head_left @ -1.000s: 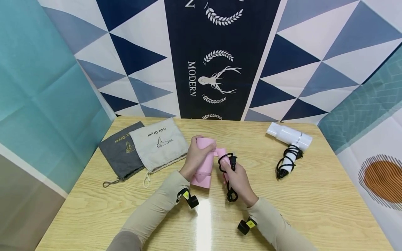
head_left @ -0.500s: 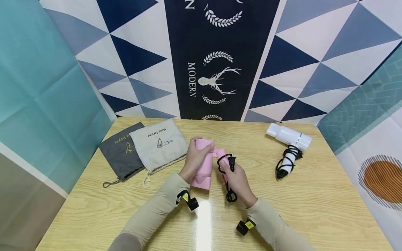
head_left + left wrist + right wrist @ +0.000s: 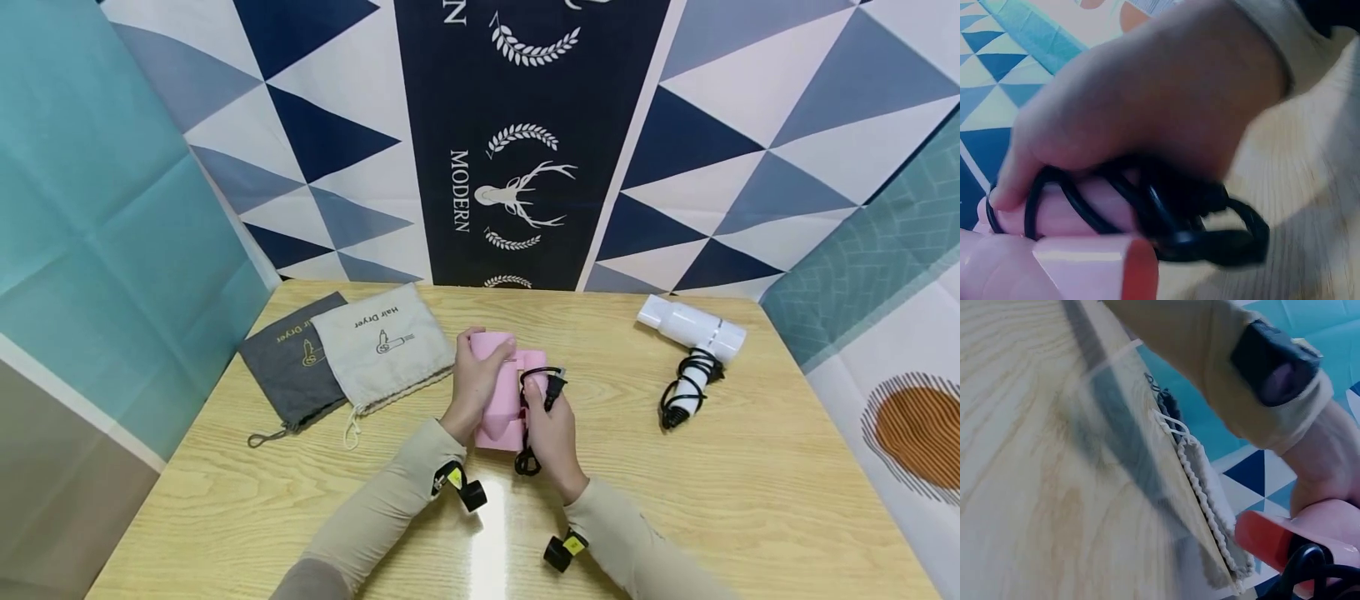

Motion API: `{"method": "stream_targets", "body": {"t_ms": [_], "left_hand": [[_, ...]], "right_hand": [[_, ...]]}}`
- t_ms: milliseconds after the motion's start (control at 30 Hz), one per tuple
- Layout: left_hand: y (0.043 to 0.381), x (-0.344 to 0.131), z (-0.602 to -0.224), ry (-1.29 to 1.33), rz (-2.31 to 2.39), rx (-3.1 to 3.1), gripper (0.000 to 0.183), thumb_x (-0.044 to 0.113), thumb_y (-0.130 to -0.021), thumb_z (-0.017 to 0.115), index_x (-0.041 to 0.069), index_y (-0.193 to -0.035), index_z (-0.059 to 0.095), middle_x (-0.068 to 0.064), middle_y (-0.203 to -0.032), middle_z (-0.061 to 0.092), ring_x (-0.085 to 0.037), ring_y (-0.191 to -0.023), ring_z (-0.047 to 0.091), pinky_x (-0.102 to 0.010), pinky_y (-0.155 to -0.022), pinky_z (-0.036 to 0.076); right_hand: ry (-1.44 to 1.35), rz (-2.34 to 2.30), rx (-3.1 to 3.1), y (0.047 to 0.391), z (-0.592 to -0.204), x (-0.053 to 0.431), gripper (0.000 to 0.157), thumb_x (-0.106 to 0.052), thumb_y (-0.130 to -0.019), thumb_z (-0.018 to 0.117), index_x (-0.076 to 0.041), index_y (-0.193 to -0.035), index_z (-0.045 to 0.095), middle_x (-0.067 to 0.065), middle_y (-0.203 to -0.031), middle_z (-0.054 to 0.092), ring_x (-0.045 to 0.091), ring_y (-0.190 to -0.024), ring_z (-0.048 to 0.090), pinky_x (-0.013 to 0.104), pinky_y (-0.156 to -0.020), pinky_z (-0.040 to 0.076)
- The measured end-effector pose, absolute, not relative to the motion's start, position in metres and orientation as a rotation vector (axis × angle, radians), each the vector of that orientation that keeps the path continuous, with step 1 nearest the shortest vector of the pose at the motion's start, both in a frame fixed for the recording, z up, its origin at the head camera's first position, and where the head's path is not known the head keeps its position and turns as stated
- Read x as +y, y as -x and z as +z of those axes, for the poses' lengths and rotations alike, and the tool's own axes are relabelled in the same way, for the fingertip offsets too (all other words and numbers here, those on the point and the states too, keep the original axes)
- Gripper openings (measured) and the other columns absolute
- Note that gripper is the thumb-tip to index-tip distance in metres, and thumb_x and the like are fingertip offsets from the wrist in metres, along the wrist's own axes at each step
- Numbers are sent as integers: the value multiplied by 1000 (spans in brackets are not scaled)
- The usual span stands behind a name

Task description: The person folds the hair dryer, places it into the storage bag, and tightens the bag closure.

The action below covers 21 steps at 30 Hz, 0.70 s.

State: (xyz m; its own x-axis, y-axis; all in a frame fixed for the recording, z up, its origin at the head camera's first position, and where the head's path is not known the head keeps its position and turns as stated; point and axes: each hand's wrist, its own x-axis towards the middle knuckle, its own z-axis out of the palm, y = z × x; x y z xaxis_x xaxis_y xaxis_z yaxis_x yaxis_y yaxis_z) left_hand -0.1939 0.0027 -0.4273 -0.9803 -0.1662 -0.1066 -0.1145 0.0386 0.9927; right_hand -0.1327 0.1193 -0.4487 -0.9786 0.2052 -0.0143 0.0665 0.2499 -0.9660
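Note:
A pink hair dryer (image 3: 501, 402) is held between both hands over the middle of the table. My left hand (image 3: 474, 379) grips its barrel, thumb across the top. With my right hand (image 3: 551, 425) I hold the handle, which lies folded alongside the barrel. A black cord (image 3: 1079, 200) winds round that handle, and its plug (image 3: 555, 385) sticks up by the right thumb. The flared nozzle (image 3: 1091, 259) points toward me. In the right wrist view the barrel's open end (image 3: 1266, 540) shows reddish inside. Most right fingers are hidden under the handle.
At the back left a light drawstring bag (image 3: 386, 342) marked "Hair Dryer" overlaps a dark grey one (image 3: 288, 367). A white hair dryer (image 3: 690, 325) with a black cord round its handle lies back right. Patterned cloth walls (image 3: 352, 167) stand behind the wooden table (image 3: 720, 500).
The right hand has moved left, swinging the handle and cord in close against the barrel. The gap between handle and barrel has narrowed. The left hand keeps its grip, shifted slightly right.

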Motion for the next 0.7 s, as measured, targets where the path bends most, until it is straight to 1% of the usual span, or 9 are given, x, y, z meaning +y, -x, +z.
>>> {"method": "stream_targets", "body": {"t_ms": [67,233,433,600,700], "left_hand": [[193,5,-427,-306,-2127,-2231,65,40,-83,74,13,-135,45,-13,-122,58,-22,-95,60,-32,-78,50],[193,5,-428,-321,-2141,-2215,63,39,-83,74,15,-133,44,-13,-123,57,-23,-98,59,-32,-81,50],[194,3,-429,-333,-2177,-2217,67,39,-84,72,12,-136,41,-13,-124,56,-22,-98,59,-32,-81,49],[197,-2,-428,-294,-2183,-2240,65,41,-84,72,13,-134,42,-13,-124,55,-23,-101,58,-33,-84,48],[199,-4,-428,-266,-2218,-2227,66,41,-84,72,12,-135,41,-13,-125,54,-24,-103,57,-34,-87,48]], "right_hand": [[265,1827,-2366,132,-450,117,35,-35,-102,50,0,-97,55,3,-72,52,11,-63,52,24,-58,46],[255,1830,-2370,133,-449,118,34,-33,-102,50,0,-95,55,3,-69,51,11,-60,51,24,-56,45],[257,1821,-2421,136,-447,119,32,-33,-102,50,-3,-92,55,2,-67,52,11,-58,51,25,-54,45],[201,1862,-2478,138,-445,121,34,-35,-103,47,-2,-98,54,2,-67,52,12,-57,51,27,-53,46],[176,1869,-2512,140,-442,123,32,-35,-103,47,-4,-101,53,4,-69,53,13,-56,52,28,-52,46]]}}
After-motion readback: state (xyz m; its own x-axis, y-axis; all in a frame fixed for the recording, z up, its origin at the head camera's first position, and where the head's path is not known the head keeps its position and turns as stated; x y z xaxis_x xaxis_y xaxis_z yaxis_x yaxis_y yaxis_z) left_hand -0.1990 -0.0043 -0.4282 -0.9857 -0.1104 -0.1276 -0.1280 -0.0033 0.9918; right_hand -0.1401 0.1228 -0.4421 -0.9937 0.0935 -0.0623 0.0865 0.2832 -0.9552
